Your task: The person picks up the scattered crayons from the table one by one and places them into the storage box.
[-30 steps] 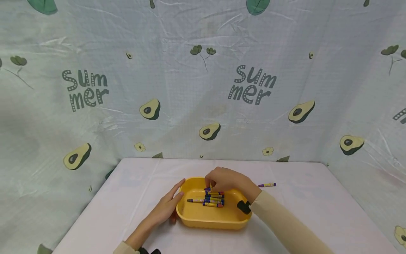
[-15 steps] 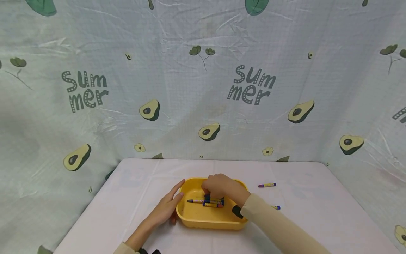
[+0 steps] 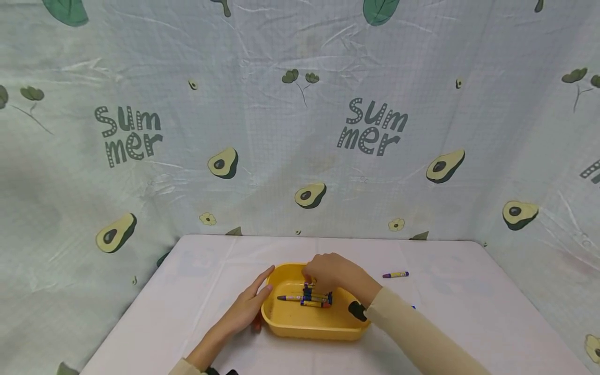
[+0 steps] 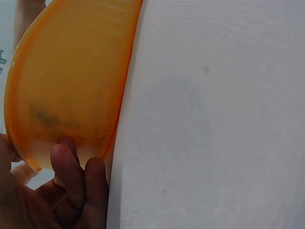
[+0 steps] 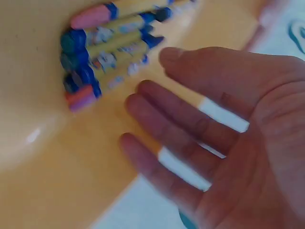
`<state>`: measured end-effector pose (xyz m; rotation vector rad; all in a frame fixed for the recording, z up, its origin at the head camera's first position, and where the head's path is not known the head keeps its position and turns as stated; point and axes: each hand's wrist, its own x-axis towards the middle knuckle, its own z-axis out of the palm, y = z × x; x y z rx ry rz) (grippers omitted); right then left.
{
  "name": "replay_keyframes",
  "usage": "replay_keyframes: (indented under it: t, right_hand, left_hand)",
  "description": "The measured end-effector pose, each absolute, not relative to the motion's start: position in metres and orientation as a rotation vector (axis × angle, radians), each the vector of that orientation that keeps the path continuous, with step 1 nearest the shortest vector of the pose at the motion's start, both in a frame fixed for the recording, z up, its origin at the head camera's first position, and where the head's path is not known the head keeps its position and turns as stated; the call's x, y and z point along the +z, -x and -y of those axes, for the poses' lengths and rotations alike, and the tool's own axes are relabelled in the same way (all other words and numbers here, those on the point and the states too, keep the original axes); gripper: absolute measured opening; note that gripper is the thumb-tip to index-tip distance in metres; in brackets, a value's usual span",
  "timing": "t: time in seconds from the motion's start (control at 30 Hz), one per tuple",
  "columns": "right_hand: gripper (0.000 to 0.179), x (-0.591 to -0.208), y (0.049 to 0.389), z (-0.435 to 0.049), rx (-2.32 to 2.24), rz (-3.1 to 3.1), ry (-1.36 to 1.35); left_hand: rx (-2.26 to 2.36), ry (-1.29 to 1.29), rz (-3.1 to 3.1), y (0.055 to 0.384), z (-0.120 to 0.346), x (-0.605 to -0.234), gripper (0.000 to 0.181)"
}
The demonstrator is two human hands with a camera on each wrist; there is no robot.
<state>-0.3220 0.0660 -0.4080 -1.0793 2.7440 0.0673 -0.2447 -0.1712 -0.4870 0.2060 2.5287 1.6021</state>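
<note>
In the head view my left hand (image 3: 246, 307) holds the left end of a yellow plastic tray (image 3: 314, 332). The left wrist view shows its curled fingers (image 4: 66, 167) against the tray's outer wall, with other digits at the rim. My right hand (image 3: 328, 272) reaches down into the tray from the right. In the right wrist view its fingers are spread and gently bent, with nothing between them; the fingertips are close beside a row of several crayons (image 5: 107, 62). The crayons (image 3: 316, 304) lie side by side on the tray floor, partly hidden by the right hand.
A purple-tipped crayon (image 3: 396, 274) lies on the white-covered table (image 3: 225, 255) right of the tray. The blue end of another crayon (image 3: 414, 307) shows past the right sleeve (image 3: 412, 323). A printed cloth (image 3: 262, 120) hangs behind the table.
My right hand came down nearer over the crayons, covering more of them, then drew back slightly up and right. The left hand and tray stay in place.
</note>
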Motion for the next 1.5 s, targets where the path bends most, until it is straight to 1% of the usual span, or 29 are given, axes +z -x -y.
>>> replay_keyframes:
  t: [0.1, 0.27, 0.37, 0.47, 0.6, 0.77, 0.97, 1.2, 1.37, 1.5]
  right_hand:
    - [0.014, -0.397, 0.321, -0.083, -0.093, -2.751, 1.141]
    - [0.012, -0.371, 0.312, -0.118, -0.304, -2.776, 1.233]
    - [0.01, -0.36, 0.303, -0.14, -0.41, -2.797, 1.206]
    - [0.011, -0.36, 0.296, -0.165, -0.507, -2.828, 1.133]
    - [0.013, -0.374, 0.291, -0.199, -0.62, -2.828, 1.071]
    - [0.012, -0.403, 0.29, -0.235, -0.699, -2.773, 1.061]
    - [0.02, -0.437, 0.286, -0.265, -0.691, -2.741, 0.861]
    - [0.026, -0.454, 0.29, -0.276, -0.727, -2.714, 0.741]
    - [0.03, -0.46, 0.292, -0.275, -0.705, -2.682, 0.701]
    - [0.03, -0.465, 0.294, -0.269, -0.7, -2.67, 0.672]
  left_hand:
    - [1.6, -0.208, -2.517, 0.244, 0.172, -0.487, 0.055]
    - [1.617, -0.207, -2.516, 0.243, 0.173, -0.487, 0.056]
    - [1.622, -0.207, -2.514, 0.243, 0.174, -0.487, 0.057]
    - [1.62, -0.201, -2.51, 0.243, 0.173, -0.487, 0.057]
    - [1.595, -0.188, -2.541, 0.243, 0.174, -0.489, 0.056]
    - [1.571, -0.171, -2.589, 0.242, 0.175, -0.49, 0.055]
    - [1.623, -0.197, -2.519, 0.243, 0.175, -0.49, 0.056]
    - [1.615, -0.209, -2.518, 0.243, 0.176, -0.49, 0.056]
    - [1.584, -0.221, -2.55, 0.243, 0.176, -0.491, 0.056]
    - [1.576, -0.219, -2.556, 0.241, 0.179, -0.49, 0.057]
